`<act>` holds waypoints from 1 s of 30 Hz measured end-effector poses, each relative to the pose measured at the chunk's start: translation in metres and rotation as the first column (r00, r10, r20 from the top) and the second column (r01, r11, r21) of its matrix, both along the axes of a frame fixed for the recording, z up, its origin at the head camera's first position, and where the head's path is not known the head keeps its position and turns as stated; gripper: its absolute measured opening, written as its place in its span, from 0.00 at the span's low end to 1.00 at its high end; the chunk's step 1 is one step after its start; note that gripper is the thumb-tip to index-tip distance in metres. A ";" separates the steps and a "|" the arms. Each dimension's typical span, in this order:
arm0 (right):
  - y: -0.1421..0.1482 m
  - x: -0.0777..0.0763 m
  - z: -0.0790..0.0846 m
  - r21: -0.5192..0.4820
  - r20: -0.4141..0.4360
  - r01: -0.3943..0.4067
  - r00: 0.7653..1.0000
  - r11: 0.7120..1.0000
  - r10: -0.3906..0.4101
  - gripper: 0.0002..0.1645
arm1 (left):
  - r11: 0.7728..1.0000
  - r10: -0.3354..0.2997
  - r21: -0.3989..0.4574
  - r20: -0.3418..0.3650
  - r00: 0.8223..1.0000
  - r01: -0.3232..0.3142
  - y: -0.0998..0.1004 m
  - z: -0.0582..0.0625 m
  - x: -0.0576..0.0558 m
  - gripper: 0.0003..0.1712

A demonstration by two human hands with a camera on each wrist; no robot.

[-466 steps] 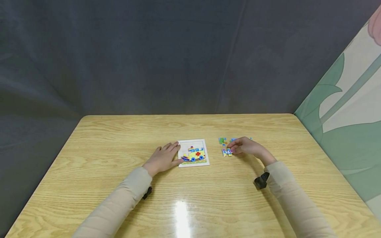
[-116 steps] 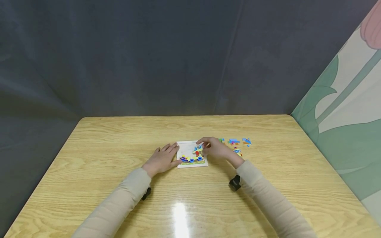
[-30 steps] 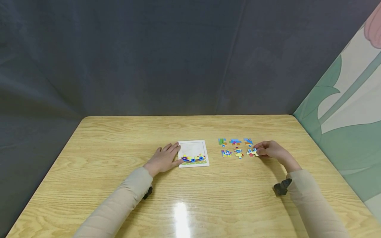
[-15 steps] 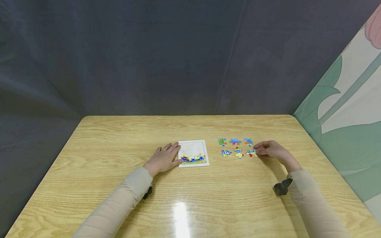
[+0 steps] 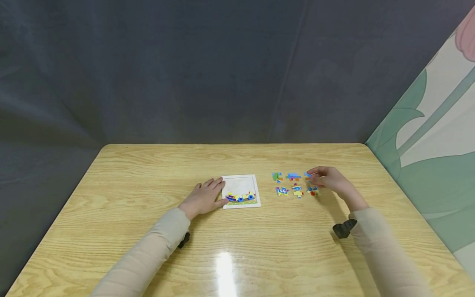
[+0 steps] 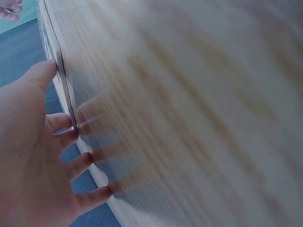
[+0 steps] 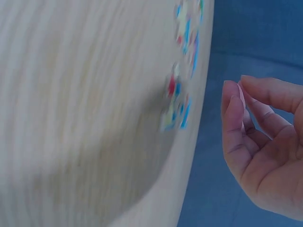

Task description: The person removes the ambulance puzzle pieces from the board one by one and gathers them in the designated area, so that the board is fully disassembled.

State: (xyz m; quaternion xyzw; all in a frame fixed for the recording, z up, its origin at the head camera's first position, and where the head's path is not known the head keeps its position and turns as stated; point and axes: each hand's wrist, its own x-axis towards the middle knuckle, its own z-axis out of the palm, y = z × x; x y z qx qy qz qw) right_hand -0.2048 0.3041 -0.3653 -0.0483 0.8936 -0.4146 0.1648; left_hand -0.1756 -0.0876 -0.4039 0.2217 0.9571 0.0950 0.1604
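Note:
My left hand (image 5: 205, 198) lies with its fingers spread at the left border of a white puzzle tray (image 5: 241, 176). In the left wrist view the fingertips of this hand (image 6: 42, 142) touch the table and the tray's edge. Along the tray's bottom a strip of joined jigsaw pieces (image 5: 241, 198) shows blue wheels and green ground. My right hand (image 5: 332, 181) hovers over the right end of two rows of loose jigsaw pieces (image 5: 293, 177). Its fingers are loosely bent, thumb close to the fingertips, and hold nothing visible in the right wrist view. A red-and-yellow jigsaw piece (image 5: 311, 190) lies just below it.
The wooden table (image 5: 259, 247) reaches back to a dark curtain (image 5: 222, 82). A wall with painted leaves (image 5: 438, 177) stands at the right. Black wrist cameras sit under both sleeves, the right camera (image 5: 344, 229) in plain sight.
Earlier, the tray's ambulance picture stood higher; its upper pieces now lie in the right-hand rows. My right hand has let go of the last piece and risen slightly leftward. The left hand stays put.

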 end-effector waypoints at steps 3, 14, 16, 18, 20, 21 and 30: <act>-0.011 0.000 0.002 0.004 -0.027 -0.013 1.000 1.000 0.013 0.24 | 1.000 0.000 -0.002 0.012 1.000 0.000 0.000 0.002 0.000 0.42; -0.056 -0.001 0.007 -0.071 -0.017 -0.049 0.999 0.996 0.048 0.24 | 0.999 -0.020 -0.044 0.070 0.997 0.023 -0.003 0.003 -0.005 0.50; -0.066 -0.002 0.006 -0.088 -0.024 -0.063 0.998 0.994 0.061 0.23 | 0.999 -0.023 -0.041 0.079 0.997 0.026 -0.004 0.004 -0.005 0.50; -0.077 -0.002 0.005 -0.113 -0.024 -0.079 0.997 0.990 0.077 0.23 | 0.999 -0.023 -0.032 0.086 0.996 0.026 -0.004 0.006 -0.004 0.49; -0.088 -0.003 0.002 -0.127 -0.017 -0.097 0.995 0.987 0.095 0.22 | 0.999 -0.024 -0.025 0.092 0.995 0.027 -0.005 0.007 -0.004 0.49; -0.093 -0.003 0.001 -0.130 -0.016 -0.105 0.994 0.986 0.104 0.21 | 0.999 -0.026 -0.021 0.095 0.995 0.028 -0.005 0.007 -0.003 0.49; -0.140 -0.003 -0.010 -0.097 -0.061 -0.224 0.974 0.970 0.219 0.16 | 0.999 -0.032 -0.010 0.093 0.995 0.033 -0.006 0.005 -0.004 0.50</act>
